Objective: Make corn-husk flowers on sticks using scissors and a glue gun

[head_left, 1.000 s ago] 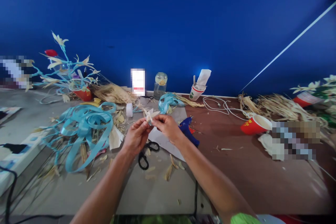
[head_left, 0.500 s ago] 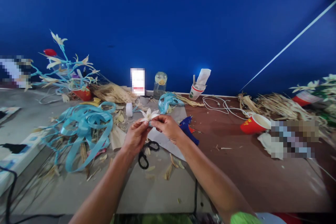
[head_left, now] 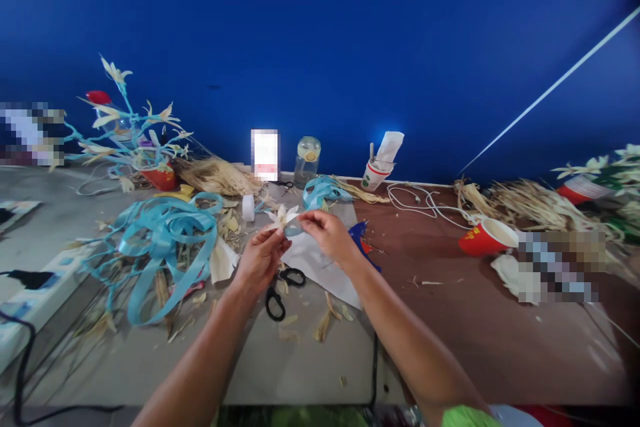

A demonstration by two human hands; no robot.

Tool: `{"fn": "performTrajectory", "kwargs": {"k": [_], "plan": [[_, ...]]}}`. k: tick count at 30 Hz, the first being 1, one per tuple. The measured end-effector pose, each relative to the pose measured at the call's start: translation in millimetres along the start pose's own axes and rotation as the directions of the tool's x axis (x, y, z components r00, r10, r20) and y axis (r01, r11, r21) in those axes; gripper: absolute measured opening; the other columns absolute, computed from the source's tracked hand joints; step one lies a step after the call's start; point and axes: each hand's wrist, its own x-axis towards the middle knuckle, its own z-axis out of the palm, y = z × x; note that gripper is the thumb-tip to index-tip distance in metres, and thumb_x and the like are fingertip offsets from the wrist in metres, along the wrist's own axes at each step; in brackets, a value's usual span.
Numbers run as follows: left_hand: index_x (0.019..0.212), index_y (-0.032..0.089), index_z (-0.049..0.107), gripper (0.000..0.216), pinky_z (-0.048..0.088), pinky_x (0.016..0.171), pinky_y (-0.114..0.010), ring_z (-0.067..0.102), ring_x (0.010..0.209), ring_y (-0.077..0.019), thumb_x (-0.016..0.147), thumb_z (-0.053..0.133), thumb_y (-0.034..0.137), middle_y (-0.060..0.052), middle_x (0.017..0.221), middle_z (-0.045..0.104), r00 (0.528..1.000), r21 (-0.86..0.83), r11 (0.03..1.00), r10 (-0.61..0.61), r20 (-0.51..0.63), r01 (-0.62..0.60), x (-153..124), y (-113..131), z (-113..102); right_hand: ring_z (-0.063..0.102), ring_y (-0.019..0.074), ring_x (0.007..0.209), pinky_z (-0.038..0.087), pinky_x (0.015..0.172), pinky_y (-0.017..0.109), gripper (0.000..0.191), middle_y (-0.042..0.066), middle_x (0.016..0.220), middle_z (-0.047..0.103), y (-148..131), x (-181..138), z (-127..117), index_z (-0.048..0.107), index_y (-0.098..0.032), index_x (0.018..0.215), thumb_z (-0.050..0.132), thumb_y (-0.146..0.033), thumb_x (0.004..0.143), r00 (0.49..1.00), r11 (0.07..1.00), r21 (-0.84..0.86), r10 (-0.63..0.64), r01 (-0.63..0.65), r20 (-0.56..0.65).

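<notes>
In the head view, the person's left hand (head_left: 261, 259) has its fingers clamped on the base of a white flower (head_left: 281, 217), which is held up above the surface (head_left: 300, 373), petals spread. The right hand (head_left: 327, 237) is beside it, fingertips at the right petal; whether they grip it cannot be told. Scissors (head_left: 275, 305) and paper (head_left: 330, 267) lie below the hands, blue ribbon (head_left: 170, 233) to the left.

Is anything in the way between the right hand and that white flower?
Nothing visible blocks it. The left hand holds the flower, the right hand close beside one petal; whether they touch, I can't tell. A pale bluish strip shows just below that petal.
</notes>
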Motion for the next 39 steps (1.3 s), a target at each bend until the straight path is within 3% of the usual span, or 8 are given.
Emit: {"fn": "performTrajectory", "kwargs": {"k": [6,12,16,22,28,32,36,39], "plan": [[0.064,0.014,0.060,0.027,0.037,0.052,-0.018,0.047,0.050,-0.0054,0.055,0.080,0.030,0.004,0.055,0.053,0.998,0.153,0.987,0.059,-0.022,-0.055,2.9,-1.4,-2.2,0.060,0.0164,0.079,0.046,0.074,0.029,0.024,0.006,0.089,0.067,-16.9,-11.0,-38.2,0.064,-0.015,0.094,0.055,-0.031,0.078,0.997,0.916,-0.395,-0.076,0.068,-0.005],[0.066,0.014,0.059,0.027,0.035,0.050,-0.017,0.045,0.049,-0.0055,0.063,0.074,0.037,0.004,0.051,0.051,0.991,0.338,0.935,0.129,-0.042,-0.108,5.2,-5.3,-6.1,0.060,0.0216,0.091,0.044,0.079,0.031,0.034,0.012,0.104,0.061,-7.2,-67.5,-74.9,0.060,-0.015,0.109,0.053,-0.035,0.082,0.987,0.486,-0.862,0.139,-0.141,-0.083],[0.068,0.014,0.059,0.029,0.037,0.050,-0.016,0.047,0.048,-0.0049,0.060,0.076,0.036,0.005,0.053,0.052,0.995,0.305,0.950,0.090,-0.051,-0.070,4.1,-8.1,-4.3,0.059,0.0271,0.098,0.044,0.080,0.034,0.044,0.016,0.110,0.056,8.7,-86.6,-79.9,0.056,-0.014,0.115,0.053,-0.044,0.083,0.949,0.269,-0.926,0.242,-0.264,-0.200],[0.068,0.013,0.059,0.030,0.043,0.049,-0.016,0.053,0.049,-0.0056,0.052,0.082,0.024,0.004,0.057,0.056,0.997,0.110,0.994,-0.013,-0.073,0.021,4.0,-9.3,-1.2,0.061,0.0268,0.098,0.045,0.078,0.033,0.042,0.017,0.116,0.055,12.1,-75.5,-78.3,0.055,-0.012,0.113,0.055,-0.040,0.081,0.925,0.212,-0.932,0.306,-0.295,-0.224],[0.068,0.013,0.057,0.023,0.051,0.058,-0.022,0.060,0.053,-0.0093,0.057,0.077,0.011,0.002,0.058,0.059,0.992,-0.031,0.997,-0.070,-0.106,0.067,0.9,-4.3,-0.1,0.064,0.0287,0.093,0.045,0.077,0.037,0.040,0.017,0.101,0.066,20.9,-70.7,-81.9,0.050,-0.014,0.120,0.052,-0.026,0.082,0.935,0.285,-0.915,0.295,-0.285,-0.199],[0.071,0.014,0.057,0.019,0.053,0.061,-0.024,0.061,0.055,-0.0103,0.062,0.073,0.009,0.001,0.059,0.059,0.992,-0.058,0.995,-0.087,-0.091,0.082,0.0,-2.3,-1.1,0.063,0.0282,0.093,0.045,0.081,0.040,0.039,0.018,0.103,0.066,30.9,-73.7,-92.5,0.050,-0.012,0.119,0.046,-0.021,0.081,0.947,0.525,-0.788,0.160,-0.321,-0.280],[0.071,0.013,0.058,0.016,0.054,0.062,-0.024,0.061,0.056,-0.0101,0.065,0.071,0.008,0.000,0.060,0.059,0.993,-0.056,0.995,-0.086,-0.081,0.082,1.4,-2.1,-2.4,0.061,0.0205,0.077,0.048,0.074,0.035,0.040,0.009,0.087,0.065,21.3,-83.9,-97.4,0.050,-0.015,0.115,0.049,-0.032,0.079,0.941,0.957,-0.243,0.071,-0.158,-0.331],[0.071,0.013,0.058,0.016,0.053,0.063,-0.021,0.061,0.056,-0.0093,0.064,0.072,0.008,0.000,0.060,0.059,0.996,-0.059,0.996,-0.070,-0.059,0.066,2.4,-2.6,-2.4,0.055,0.0151,0.067,0.046,0.068,0.031,0.039,0.002,0.075,0.058,-0.1,-89.6,-85.7,0.054,-0.015,0.108,0.058,-0.032,0.072,0.965,0.985,0.175,0.057,-0.012,-0.257]]}}
